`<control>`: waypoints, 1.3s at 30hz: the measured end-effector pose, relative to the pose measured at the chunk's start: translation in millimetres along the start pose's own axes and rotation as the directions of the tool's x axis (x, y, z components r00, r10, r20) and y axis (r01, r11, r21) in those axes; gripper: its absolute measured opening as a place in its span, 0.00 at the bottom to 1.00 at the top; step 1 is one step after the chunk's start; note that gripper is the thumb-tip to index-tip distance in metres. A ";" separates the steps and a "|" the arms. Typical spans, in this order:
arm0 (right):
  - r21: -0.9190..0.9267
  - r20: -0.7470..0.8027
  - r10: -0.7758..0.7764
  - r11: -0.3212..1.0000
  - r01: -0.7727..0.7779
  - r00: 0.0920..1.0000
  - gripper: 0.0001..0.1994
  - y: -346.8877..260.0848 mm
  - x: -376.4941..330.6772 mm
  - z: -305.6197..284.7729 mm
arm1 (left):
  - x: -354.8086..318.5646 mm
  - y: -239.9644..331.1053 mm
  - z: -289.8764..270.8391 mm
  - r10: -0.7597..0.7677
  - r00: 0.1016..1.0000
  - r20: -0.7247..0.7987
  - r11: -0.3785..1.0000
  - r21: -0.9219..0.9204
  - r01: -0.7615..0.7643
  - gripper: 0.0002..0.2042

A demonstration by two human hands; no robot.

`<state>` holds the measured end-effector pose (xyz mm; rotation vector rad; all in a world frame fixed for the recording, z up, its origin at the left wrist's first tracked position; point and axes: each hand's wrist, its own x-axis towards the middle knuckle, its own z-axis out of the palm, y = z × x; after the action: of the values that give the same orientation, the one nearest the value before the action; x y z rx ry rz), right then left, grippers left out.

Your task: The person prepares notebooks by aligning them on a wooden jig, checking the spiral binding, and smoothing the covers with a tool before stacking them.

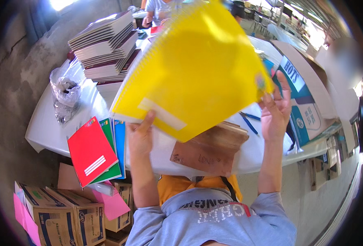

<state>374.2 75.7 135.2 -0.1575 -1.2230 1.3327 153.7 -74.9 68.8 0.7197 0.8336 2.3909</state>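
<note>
Pinches the yellow spiral notebook (193, 74) above the white table (46, 123) with left hand (140, 137) at the lower edge and right hand (276, 110) at the right corner (slim holds both), and could drop it by loosening either thumb.

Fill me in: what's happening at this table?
A person's left hand grips a large yellow spiral-bound notebook, raised over the white table; the right hand is at its right corner. Below sits a brown wooden-looking block. Red, green and blue notebooks fan out at the table's near left edge, a tall notebook stack behind them.
</note>
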 end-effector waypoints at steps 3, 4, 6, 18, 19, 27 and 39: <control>-0.309 0.126 0.102 0.949 -0.059 0.987 0.31 -5.2 -27.2 -41.3 | -18.8 6.1 -20.2 -0.012 0.998 0.057 0.950 0.313 -0.007 0.13; -0.458 0.206 0.203 0.884 -0.088 0.957 0.30 -7.3 -40.4 -46.1 | -26.8 6.2 -26.8 -0.072 0.986 0.152 0.879 0.477 -0.010 0.15; -0.518 0.161 0.321 0.833 -0.197 0.933 0.26 -5.7 -69.0 -51.4 | -35.1 -3.5 -49.1 -0.167 0.960 0.225 0.781 0.624 -0.011 0.16; -0.544 0.121 0.287 0.820 -0.179 0.950 0.21 17.6 -126.8 -75.2 | -42.8 -33.8 -40.7 0.094 0.903 0.419 0.845 0.446 -0.295 0.16; -0.522 0.148 0.365 0.818 -0.241 0.919 0.20 16.3 -127.2 -75.6 | -48.4 -36.2 -46.8 0.089 0.899 0.429 0.847 0.442 -0.295 0.16; -0.789 0.002 0.414 0.560 -0.252 0.910 0.23 39.1 -154.1 -90.3 | -53.1 -59.5 -56.3 -0.389 0.915 0.111 0.432 0.899 0.075 0.09; -0.592 0.140 0.066 0.805 0.031 0.988 0.13 11.1 -14.0 -27.7 | 19.6 -52.8 -15.1 -0.063 0.975 0.211 0.591 0.796 -0.134 0.18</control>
<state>390.6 83.0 107.6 -0.5216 -1.7540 0.9443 144.7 -33.0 29.2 1.3155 1.8589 1.8004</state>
